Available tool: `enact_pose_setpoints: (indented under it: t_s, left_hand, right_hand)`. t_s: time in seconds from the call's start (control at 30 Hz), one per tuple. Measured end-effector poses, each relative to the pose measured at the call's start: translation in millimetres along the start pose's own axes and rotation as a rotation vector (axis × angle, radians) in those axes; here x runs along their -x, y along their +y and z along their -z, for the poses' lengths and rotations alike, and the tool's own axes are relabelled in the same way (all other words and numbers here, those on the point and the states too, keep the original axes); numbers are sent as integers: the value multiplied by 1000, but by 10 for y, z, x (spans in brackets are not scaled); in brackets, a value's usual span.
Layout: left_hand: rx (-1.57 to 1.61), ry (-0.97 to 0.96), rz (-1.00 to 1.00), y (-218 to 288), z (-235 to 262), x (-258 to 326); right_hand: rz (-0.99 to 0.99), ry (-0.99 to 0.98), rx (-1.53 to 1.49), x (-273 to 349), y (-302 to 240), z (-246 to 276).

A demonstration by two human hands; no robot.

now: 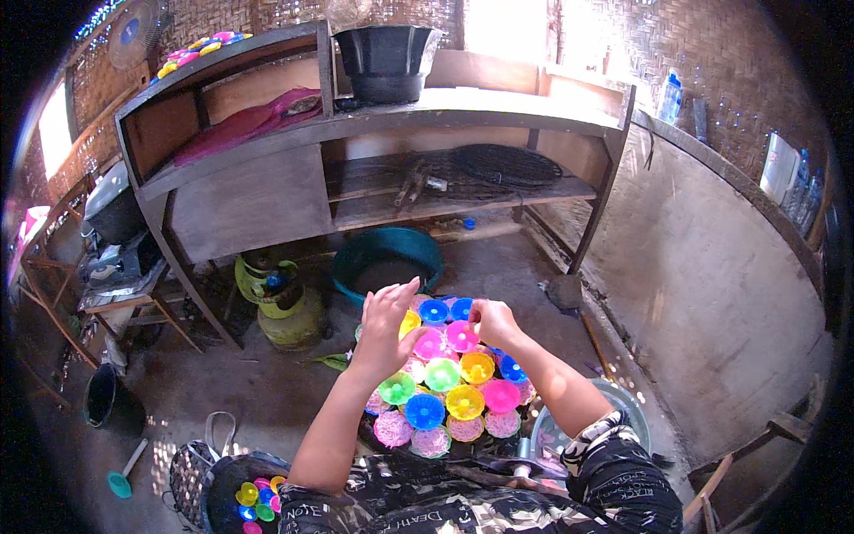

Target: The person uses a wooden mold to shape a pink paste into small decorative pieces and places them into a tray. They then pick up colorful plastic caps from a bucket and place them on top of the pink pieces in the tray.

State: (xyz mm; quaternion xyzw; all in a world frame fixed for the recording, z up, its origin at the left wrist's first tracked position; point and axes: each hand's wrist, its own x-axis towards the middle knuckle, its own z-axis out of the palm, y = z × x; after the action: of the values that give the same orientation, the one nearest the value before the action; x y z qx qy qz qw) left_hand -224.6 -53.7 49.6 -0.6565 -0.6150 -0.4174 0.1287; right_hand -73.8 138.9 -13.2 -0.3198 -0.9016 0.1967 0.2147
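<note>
Over a round tray [391, 445] packed with bright plastic cups [445, 374] on the person's lap, the left hand [387, 325] hovers, fingers spread, empty. The right hand [492, 322] pinches closed above a pink cup [462, 335]; whether it grips it is unclear. A teal basin [387, 258] sits beyond.

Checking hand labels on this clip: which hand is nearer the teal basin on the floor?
Left. The left hand hovers just below the teal basin, fingers spread over the coloured moulds. The right hand is further right, closed over a pink mould.
</note>
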Motion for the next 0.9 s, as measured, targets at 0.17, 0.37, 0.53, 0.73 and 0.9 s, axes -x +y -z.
enact_pose_setpoints:
  t_s: [0.17, 0.37, 0.53, 0.73, 0.9]
  left_hand:
    - [-39, -7, 58, -91, 142, 163]
    - [16, 32, 123, -226, 186, 310]
    - [-85, -222, 83, -265, -9, 350]
    - [-245, -582, 51, -243, -412, 204]
    - [-291, -709, 16, -198, -570, 140]
  right_hand:
    - [50, 81, 78, 18, 107, -160]
    - [91, 75, 112, 4, 134, -205]
    - [87, 35, 64, 0, 56, -132]
    - [54, 248, 122, -75, 48, 168]
    - [-260, 34, -111, -152, 196, 226]
